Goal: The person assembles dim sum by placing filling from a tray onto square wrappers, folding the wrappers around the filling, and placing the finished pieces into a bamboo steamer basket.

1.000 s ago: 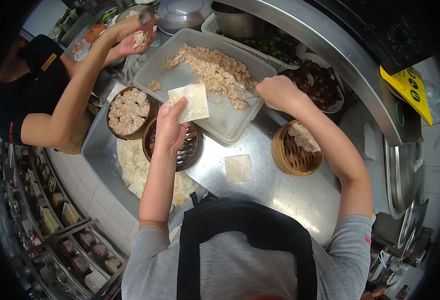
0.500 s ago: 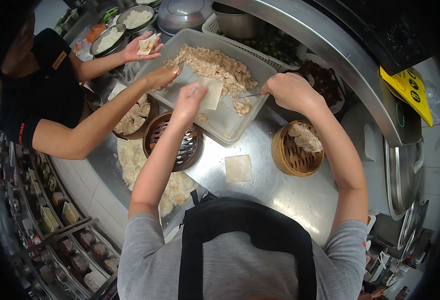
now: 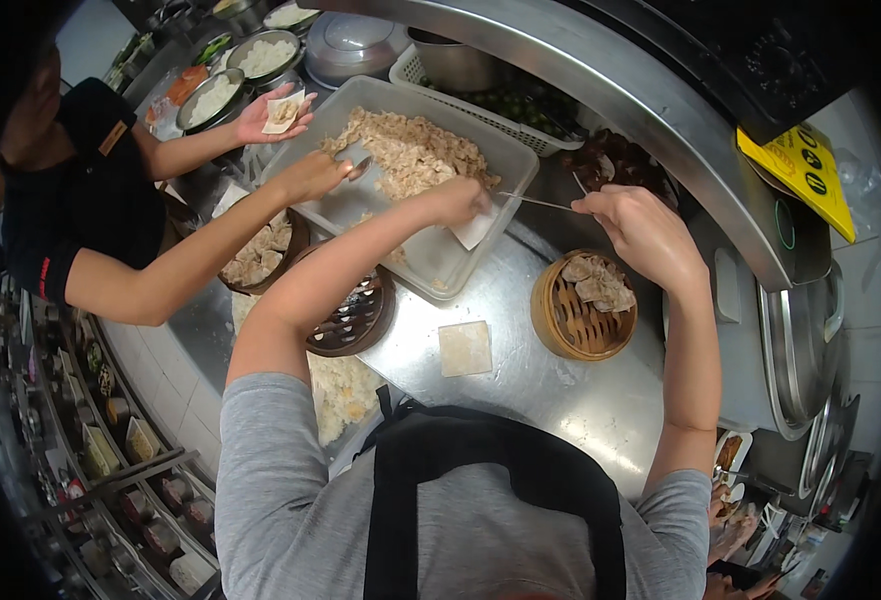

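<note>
My left hand [image 3: 460, 203] is closed on a pale dumpling wrapper [image 3: 475, 230], which hangs below the fingers over the near right side of a filling tray [image 3: 447, 262]. My right hand [image 3: 645, 228] grips a thin metal utensil [image 3: 543, 203]; its far end reaches the left hand, where the fingers hide its tip. Pale minced filling [image 3: 400, 140] is heaped in the tray. Another square wrapper [image 3: 465, 348] lies flat on the steel table [image 3: 430, 335]. A bamboo steamer [image 3: 560, 335] below my right hand holds several dumplings [image 3: 600, 283].
At the left, a co-worker's hand [image 3: 270, 118] holds a filled wrapper [image 3: 283, 113]; their other hand [image 3: 310, 178] has a spoon [image 3: 360, 168] in the tray. A dark steamer [image 3: 370, 335] sits under my left forearm. A steel shelf edge [image 3: 600, 95] crosses the far right.
My left hand has moved right across the tray with the wrapper. The right hand has shifted right and slightly down; the utensil now meets the left hand. The lump of filling near its tip is gone from view.
</note>
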{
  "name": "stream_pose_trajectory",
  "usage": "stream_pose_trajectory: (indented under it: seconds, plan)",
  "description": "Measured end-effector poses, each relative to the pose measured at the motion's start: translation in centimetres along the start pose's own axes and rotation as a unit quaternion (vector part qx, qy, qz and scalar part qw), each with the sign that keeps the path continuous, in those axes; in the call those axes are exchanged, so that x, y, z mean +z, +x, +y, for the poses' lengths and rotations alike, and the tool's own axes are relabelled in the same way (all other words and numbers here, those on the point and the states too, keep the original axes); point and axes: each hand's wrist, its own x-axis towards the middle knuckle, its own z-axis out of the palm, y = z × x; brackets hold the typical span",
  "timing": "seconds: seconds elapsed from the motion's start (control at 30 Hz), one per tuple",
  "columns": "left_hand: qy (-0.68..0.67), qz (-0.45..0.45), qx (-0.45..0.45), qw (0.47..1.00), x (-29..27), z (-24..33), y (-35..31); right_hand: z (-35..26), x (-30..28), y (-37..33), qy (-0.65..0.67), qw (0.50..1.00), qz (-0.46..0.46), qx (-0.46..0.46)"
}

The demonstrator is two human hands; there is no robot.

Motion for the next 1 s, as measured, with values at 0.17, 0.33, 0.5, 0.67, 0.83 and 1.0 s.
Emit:
stream_pose_trajectory:
  seconds: [0.17,0.33,0.5,0.67,0.83,1.0]
  plan:
    - [0.24,0.039,0.151,0.958,1.2,1.8,-0.3,0.4,0.2,-1.3,0.014,1.0,0.004,0.013]
    - [0.234,-0.011,0.051,0.971,0.3,2.7,-0.4,0.4,1.3,-2.1,0.018,1.0,0.024,-0.002]
    - [-0.099,0.091,-0.055,0.989,-3.3,0.7,-3.0,0.6,2.7,-4.3,0.147,0.981,0.121,0.029]
    - [-0.788,0.186,-0.035,0.585,-2.9,4.7,-6.7,-1.8,5.2,-5.8,0.214,0.961,0.168,0.039]
    - [-0.869,0.207,0.029,0.449,-0.2,10.1,-10.0,-5.0,8.3,-7.9,0.221,0.95,0.221,0.002]
    - [-0.876,0.192,0.064,0.439,1.8,12.0,-11.2,-6.6,8.8,-10.0,0.18,0.962,0.205,-0.02]
